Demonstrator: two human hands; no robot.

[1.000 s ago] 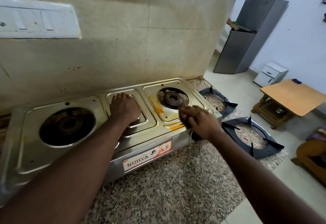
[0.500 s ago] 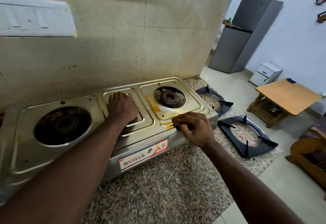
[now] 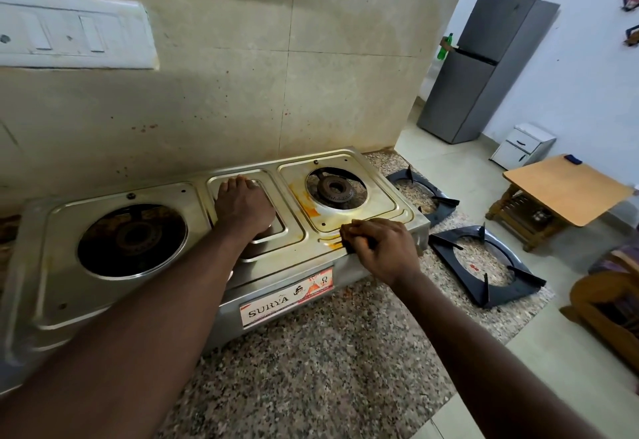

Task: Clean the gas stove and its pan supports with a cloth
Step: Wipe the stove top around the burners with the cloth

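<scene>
Right hand (image 3: 380,248) presses dark cloth (image 3: 349,247) on stove (image 3: 173,196).

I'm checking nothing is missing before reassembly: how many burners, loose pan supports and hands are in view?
Burners: 2, left burner and right burner
Pan supports: 2, far support and near support
Hands: 2, left hand and right hand
Total: 6

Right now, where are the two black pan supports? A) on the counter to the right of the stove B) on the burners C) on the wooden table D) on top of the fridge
A: both pan supports lie flat on the speckled counter right of the stove, whose burners are bare.
</scene>
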